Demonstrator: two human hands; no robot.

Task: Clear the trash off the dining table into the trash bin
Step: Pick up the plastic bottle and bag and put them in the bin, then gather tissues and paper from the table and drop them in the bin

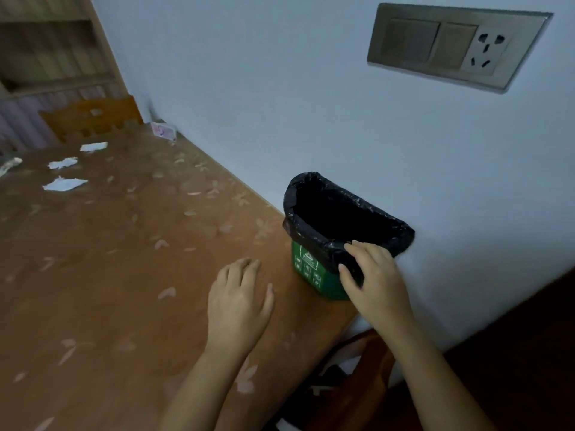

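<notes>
- Green plastic trash bin [314, 276] with a black bag liner [336, 209] folded over its rim. It stands upright at the table's R edge, touching the wall [280, 104], approx 4 o'clock from frame centre.
- Inside of bin is dark; can't tell if anything's in it.
- R hand [371, 275] grips the bin's near rim on its 5 o'clock side. Fingers are curled over the top of the liner, thumb pressed on the liner's outside.
- L hand [239, 295] is palm down at the table, 8 o'clock from the bin, near it but not touching. Fingers are relaxed & slightly spread, holding nothing; can't tell if the palm actually rests on the top.
- Table [124, 290] has a brown-orange cover w/ pale leaf print and runs along the wall twd 11 o'clock.
- Trash is 4 white paper bits, all well apart from the bin, approx 10 o'clock from it at the table's far end: near scrap [65, 184], mid scrap [62, 163], far scrap [93, 146], edge scrap [9, 164] cut by the frame's L side.
- Small pink/white packet [163, 131] sits at 11 o'clock, by the wall at the far corner; too blurred to read.
- Wooden chair [90, 118] has its back behind the far table end.
- Metal-look switch panel [451, 45] is on the wall at 1 o'clock: 2 rockers + 1 socket.
</notes>
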